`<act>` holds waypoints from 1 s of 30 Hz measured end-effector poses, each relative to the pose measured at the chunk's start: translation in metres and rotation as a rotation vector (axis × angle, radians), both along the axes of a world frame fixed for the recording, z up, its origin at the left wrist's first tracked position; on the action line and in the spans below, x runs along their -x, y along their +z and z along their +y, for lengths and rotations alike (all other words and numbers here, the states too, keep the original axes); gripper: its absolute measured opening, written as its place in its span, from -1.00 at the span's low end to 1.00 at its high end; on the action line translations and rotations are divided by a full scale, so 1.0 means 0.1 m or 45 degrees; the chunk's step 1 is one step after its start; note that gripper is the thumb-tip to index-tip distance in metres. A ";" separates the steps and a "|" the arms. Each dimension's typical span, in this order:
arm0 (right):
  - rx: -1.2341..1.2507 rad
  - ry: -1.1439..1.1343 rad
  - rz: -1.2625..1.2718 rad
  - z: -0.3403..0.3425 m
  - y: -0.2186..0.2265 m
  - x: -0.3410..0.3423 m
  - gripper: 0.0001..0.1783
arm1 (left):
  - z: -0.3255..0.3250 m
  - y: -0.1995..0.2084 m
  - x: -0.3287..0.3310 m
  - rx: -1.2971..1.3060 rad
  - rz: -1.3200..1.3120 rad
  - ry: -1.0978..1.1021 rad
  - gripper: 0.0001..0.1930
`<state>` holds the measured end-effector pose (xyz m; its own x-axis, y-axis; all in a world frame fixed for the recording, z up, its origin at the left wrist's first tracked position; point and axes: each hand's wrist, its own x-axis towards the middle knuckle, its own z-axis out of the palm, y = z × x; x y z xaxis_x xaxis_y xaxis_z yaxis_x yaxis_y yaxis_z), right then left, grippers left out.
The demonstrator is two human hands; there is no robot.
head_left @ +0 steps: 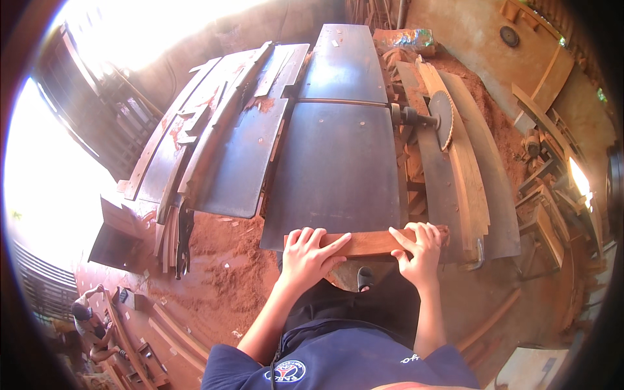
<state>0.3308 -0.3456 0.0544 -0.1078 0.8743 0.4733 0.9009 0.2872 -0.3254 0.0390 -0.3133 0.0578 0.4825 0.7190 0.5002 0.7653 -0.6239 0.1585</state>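
Note:
A short reddish-brown piece of wood lies crosswise at the near edge of a flat metal machine table. My left hand grips its left part, fingers over the top and thumb toward the middle. Near the other end, my right hand is closed on the wood in the same way, its thumb and forefinger pointing inward. A bare stretch of wood shows between the two hands. Some fingers are hidden behind the piece.
A toothed circular saw blade stands on a shaft at the right, beside a long pale board. Sawdust covers the floor at left. Another person works among long boards at lower left. Wood scraps pile up at right.

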 end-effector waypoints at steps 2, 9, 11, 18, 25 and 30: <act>-0.010 0.033 -0.009 0.13 0.04 -0.04 -0.46 | 0.12 -0.01 -0.01 0.026 0.003 -0.011 -0.45; -0.089 0.065 0.038 1.04 -0.15 -0.28 -0.49 | 0.87 -0.08 -0.19 -0.048 -0.048 0.054 -0.52; -0.039 0.078 0.068 1.19 -0.15 -0.28 -0.48 | 0.93 -0.12 -0.19 -0.021 -0.033 0.108 -0.52; -0.029 0.035 0.128 0.83 -0.09 -0.16 -0.48 | 0.68 -0.07 -0.14 0.073 -0.019 0.095 -0.52; 0.037 0.007 0.073 -0.14 0.03 0.02 -0.47 | -0.05 0.06 0.03 0.130 0.023 -0.018 -0.47; 0.011 0.024 -0.004 -0.40 0.07 0.00 -0.29 | -0.08 0.13 0.05 0.235 -0.017 -0.055 -0.52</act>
